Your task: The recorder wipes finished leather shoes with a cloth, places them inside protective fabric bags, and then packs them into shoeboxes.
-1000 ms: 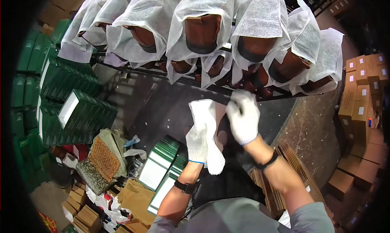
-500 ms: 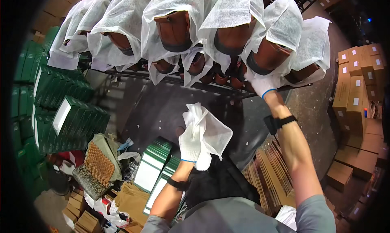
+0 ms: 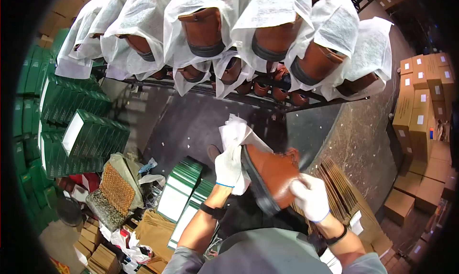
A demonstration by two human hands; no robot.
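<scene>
Roughly, left to right:
Green boxes: stacked at 9 o'clock, well apart from the hands.
Left hand: white glove, fingers closed on a white cloth bag that stands up toward 12 o'clock; palm touches the sole edge of the boot.
Brown boot: centre of view, between both hands, tilted, dark sole turned to 9 o'clock.
Right hand: white glove, at 5 o'clock of the boot, clamped on its lower end; blurred.
Forearms: bare, rising from 6 o'clock, a dark band on each wrist.
Rack: at 12 o'clock, boots in white covers.
Floor: dark, speckled.
Cardboard cartons: stacked at 3 o'clock.
</scene>
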